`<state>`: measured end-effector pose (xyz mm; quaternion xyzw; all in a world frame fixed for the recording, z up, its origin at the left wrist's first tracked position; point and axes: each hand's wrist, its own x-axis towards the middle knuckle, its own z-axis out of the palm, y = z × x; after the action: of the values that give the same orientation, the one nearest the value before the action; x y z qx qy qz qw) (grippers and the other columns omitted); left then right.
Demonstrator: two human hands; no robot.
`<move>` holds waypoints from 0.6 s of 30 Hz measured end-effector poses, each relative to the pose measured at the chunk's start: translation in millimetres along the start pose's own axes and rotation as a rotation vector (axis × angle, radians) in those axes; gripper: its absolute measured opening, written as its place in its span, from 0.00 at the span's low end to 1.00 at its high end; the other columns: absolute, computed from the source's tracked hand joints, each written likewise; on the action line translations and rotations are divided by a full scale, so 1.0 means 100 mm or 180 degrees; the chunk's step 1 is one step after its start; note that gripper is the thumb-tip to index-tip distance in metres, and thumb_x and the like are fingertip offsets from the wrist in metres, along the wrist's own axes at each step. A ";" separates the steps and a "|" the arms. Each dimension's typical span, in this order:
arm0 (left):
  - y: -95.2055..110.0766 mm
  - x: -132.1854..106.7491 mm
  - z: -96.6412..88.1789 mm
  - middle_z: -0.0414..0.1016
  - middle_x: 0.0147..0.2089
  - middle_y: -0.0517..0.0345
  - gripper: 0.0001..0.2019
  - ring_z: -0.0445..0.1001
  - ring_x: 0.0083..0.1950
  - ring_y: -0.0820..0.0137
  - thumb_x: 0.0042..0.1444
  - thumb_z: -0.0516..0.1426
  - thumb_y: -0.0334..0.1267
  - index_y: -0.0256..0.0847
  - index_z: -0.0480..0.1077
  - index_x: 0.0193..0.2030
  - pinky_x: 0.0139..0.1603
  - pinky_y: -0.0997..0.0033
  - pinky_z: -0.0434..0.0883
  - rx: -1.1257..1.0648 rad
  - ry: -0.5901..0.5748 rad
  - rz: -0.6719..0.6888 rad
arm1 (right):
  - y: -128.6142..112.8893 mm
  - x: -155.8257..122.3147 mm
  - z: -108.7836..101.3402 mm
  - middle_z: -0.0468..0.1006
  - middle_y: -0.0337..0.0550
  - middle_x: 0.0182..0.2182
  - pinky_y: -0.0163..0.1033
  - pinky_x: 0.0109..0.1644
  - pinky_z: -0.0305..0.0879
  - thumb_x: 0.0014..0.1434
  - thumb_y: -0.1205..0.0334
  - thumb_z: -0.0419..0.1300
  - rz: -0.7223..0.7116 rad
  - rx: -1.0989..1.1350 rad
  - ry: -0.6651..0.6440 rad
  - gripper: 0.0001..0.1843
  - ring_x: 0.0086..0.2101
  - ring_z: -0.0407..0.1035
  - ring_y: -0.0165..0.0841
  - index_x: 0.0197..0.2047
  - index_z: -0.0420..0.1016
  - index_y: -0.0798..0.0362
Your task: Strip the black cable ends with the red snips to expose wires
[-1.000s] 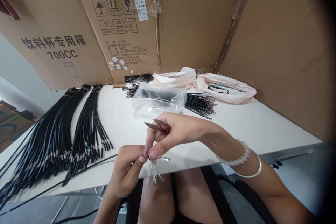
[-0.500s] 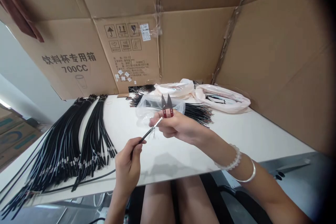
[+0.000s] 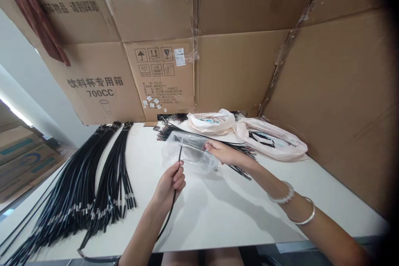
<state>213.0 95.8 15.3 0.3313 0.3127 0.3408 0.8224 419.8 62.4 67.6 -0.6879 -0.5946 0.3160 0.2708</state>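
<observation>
My left hand (image 3: 172, 178) is closed around a black cable (image 3: 180, 154), whose thin, pale stripped end points up in front of a clear plastic bag (image 3: 174, 156). The cable's lower length hangs from my fist toward the table's front edge. At the right side of the bag, my right hand (image 3: 220, 151) has its fingers curled together against the plastic. What those fingers hold is hidden, and the snips are out of sight. Behind and beside the bag lies a bundle of black cables (image 3: 240, 147).
Long bundles of black cables (image 3: 71, 191) cover the left of the white table (image 3: 249, 220). Two pale plastic bags, a nearer one (image 3: 296, 149) and a farther one (image 3: 226, 122), lie at the back right. Cardboard walls (image 3: 237, 70) enclose the back and right.
My right hand has moved right and away from the cable to the clear bag; the red-handled snips no longer show. My left hand has raised the cable more upright. The view has tilted up.
</observation>
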 end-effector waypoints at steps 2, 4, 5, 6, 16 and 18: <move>-0.02 0.10 0.09 0.44 0.16 0.74 0.13 0.42 0.13 0.82 0.69 0.42 0.30 0.38 0.60 0.33 0.14 0.82 0.47 -0.0438 0.0083 -0.0227 | 0.03 0.05 -0.01 0.75 0.43 0.41 0.44 0.46 0.70 0.69 0.53 0.54 -0.0066 -0.0333 0.0028 0.15 0.40 0.72 0.33 0.47 0.72 0.57; -0.03 0.18 0.16 0.45 0.17 0.74 0.15 0.43 0.12 0.84 0.70 0.40 0.28 0.37 0.59 0.33 0.13 0.84 0.48 -0.0816 0.0169 -0.0445 | 0.04 0.12 -0.02 0.76 0.43 0.41 0.46 0.49 0.68 0.69 0.55 0.53 -0.0099 -0.0676 -0.0019 0.14 0.42 0.72 0.35 0.48 0.72 0.56; -0.04 0.21 0.18 0.45 0.17 0.74 0.15 0.44 0.11 0.84 0.70 0.39 0.28 0.37 0.59 0.33 0.13 0.85 0.48 -0.0983 0.0215 -0.0546 | 0.05 0.15 -0.03 0.77 0.44 0.40 0.46 0.50 0.66 0.69 0.56 0.53 -0.0089 -0.0849 -0.0058 0.13 0.43 0.72 0.36 0.48 0.72 0.55; -0.04 0.24 0.20 0.46 0.17 0.74 0.15 0.45 0.11 0.85 0.70 0.39 0.28 0.37 0.59 0.33 0.12 0.87 0.48 -0.1138 0.0259 -0.0638 | 0.05 0.19 -0.03 0.78 0.45 0.40 0.46 0.49 0.65 0.68 0.57 0.54 -0.0064 -0.1015 -0.0106 0.12 0.43 0.72 0.38 0.48 0.72 0.54; -0.03 0.50 0.15 0.50 0.18 0.73 0.16 0.49 0.10 0.87 0.71 0.37 0.30 0.37 0.59 0.33 0.09 0.92 0.46 -0.2239 0.0444 -0.1039 | 0.13 0.63 0.19 0.80 0.49 0.41 0.43 0.44 0.64 0.69 0.55 0.50 0.0013 -0.1669 -0.0611 0.16 0.43 0.74 0.40 0.52 0.70 0.56; -0.02 0.54 0.12 0.49 0.18 0.73 0.16 0.49 0.10 0.86 0.71 0.37 0.31 0.37 0.59 0.33 0.08 0.91 0.46 -0.2333 0.0456 -0.1061 | 0.13 0.71 0.23 0.79 0.47 0.41 0.45 0.46 0.67 0.69 0.54 0.50 0.0003 -0.1709 -0.0641 0.17 0.42 0.74 0.38 0.53 0.70 0.56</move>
<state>253.5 132.3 5.7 -0.0635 0.2764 0.3140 0.9061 417.1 130.3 34.8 -0.7004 -0.6806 0.2141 0.0185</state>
